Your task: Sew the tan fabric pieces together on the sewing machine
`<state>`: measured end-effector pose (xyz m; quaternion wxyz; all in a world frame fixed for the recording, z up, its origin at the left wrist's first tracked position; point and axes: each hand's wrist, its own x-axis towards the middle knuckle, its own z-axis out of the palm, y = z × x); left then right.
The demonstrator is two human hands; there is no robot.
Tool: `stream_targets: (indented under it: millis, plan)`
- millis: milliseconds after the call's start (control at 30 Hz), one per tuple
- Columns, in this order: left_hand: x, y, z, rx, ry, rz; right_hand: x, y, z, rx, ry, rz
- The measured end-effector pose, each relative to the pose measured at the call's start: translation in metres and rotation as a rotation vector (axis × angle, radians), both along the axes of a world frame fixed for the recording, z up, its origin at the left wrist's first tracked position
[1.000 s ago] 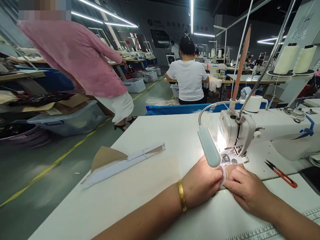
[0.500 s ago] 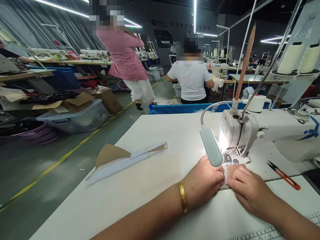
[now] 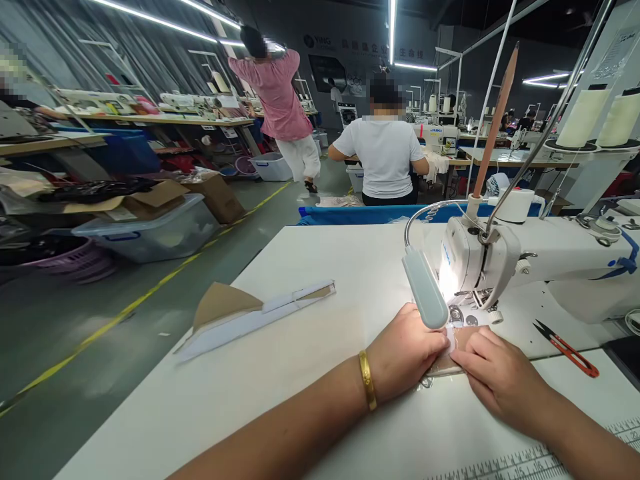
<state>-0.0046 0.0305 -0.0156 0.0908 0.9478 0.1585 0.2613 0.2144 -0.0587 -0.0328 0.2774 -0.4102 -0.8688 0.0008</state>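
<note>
In front of the sewing machine (image 3: 465, 257), a small tan piece of fabric (image 3: 446, 365) with a white strip (image 3: 451, 341) along it lies at the needle area. My left hand (image 3: 407, 347), a gold bangle (image 3: 367, 380) at its wrist, pinches the fabric from the left, thumb and fingertips at the white strip. From the right, my right hand (image 3: 495, 367) has its bent fingers closed on the tan part. A grey-green lamp (image 3: 425, 288) on a bendy neck hides some of the area beside the needle.
Red-handled thread snips (image 3: 570, 350) lie right of my right hand. A folded paper-and-card template (image 3: 250, 320) rests on the table's left. A ruler scale (image 3: 530, 463) runs along the front. Two people, one walking (image 3: 285, 100), one seated (image 3: 380, 157), are beyond the table.
My hands have shifted very slightly, and more of the tan fabric shows between them. The walking person in pink has moved farther off, both arms now raised.
</note>
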Motion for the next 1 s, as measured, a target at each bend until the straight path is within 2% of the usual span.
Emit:
stream_targets:
  millis: [267,667,1000]
  plan:
    - [0.001,-0.002,-0.001,0.047,-0.021,-0.022,0.0,-0.001,0.003,0.01,-0.01,0.003]
    - [0.0,0.0,-0.002,0.01,0.009,-0.021,0.0,0.001,0.0,-0.009,0.008,-0.007]
    - [0.002,0.012,-0.002,0.022,0.018,0.018,0.001,0.008,-0.004,-0.049,-0.053,-0.1]
